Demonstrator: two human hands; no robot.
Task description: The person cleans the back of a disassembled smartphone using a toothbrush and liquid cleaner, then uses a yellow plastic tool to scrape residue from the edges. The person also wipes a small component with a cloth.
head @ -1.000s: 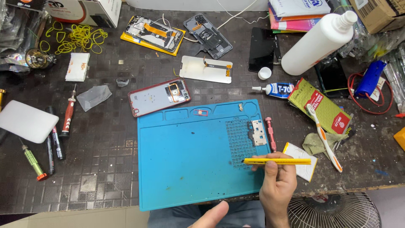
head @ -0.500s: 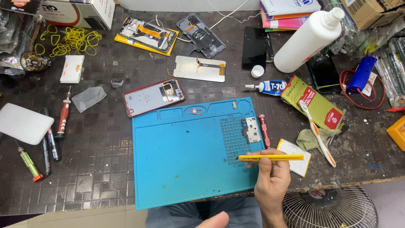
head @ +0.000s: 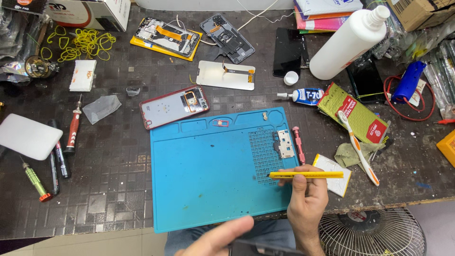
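Since a moment ago, left hand rose, grip loose over a dark object; right hand still pinches yellow tool above blue mat.

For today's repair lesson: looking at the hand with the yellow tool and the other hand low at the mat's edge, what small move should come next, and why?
Probably bring the dark object up onto the blue mat. The right hand holds the yellow tool level over the mat's grid, touching nothing, while the left hand sits at the bottom edge by that partly hidden object.
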